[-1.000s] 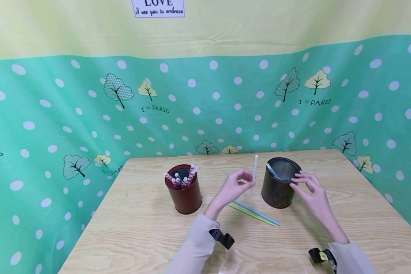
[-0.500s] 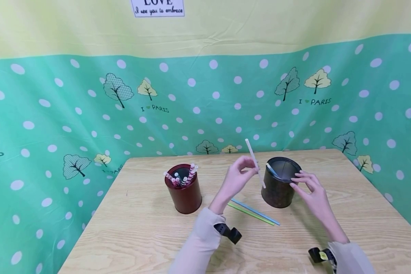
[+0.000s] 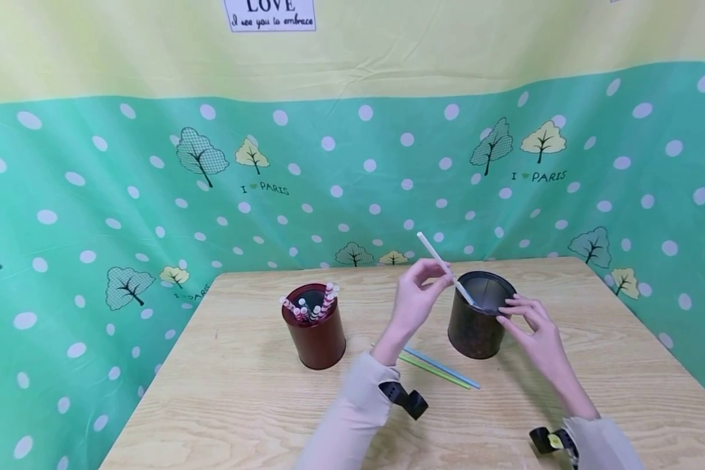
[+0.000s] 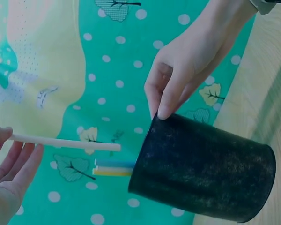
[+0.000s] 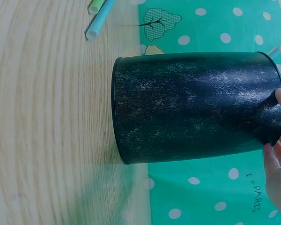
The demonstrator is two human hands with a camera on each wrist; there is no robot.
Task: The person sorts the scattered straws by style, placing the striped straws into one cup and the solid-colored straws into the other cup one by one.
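Observation:
My left hand (image 3: 414, 297) pinches a white drinking straw (image 3: 430, 247) near its middle. The straw slants down to the right, and in the head view its lower end overlaps the mouth of a black can (image 3: 476, 334). From the left wrist, the straw's tip (image 4: 113, 147) appears just outside the can's opening, beside the ends of several straws (image 4: 113, 172) in blue, white and yellow that poke out of the can. My right hand (image 3: 539, 333) pinches the can's rim on its right side, the thumb (image 4: 171, 101) on the outer wall. The can stands upright on the table.
To the left stands a dark red can (image 3: 320, 343) holding several striped straws (image 3: 329, 297). A blue straw (image 3: 449, 370) and a green straw (image 3: 437, 372) lie on the wooden table (image 3: 211, 405) before the black can. A dotted curtain (image 3: 388, 196) hangs behind.
My left hand has moved right and up with the white straw, which has gone from nearly upright to tilted, its lower end now at the black can's mouth. My right hand has stayed at the rim.

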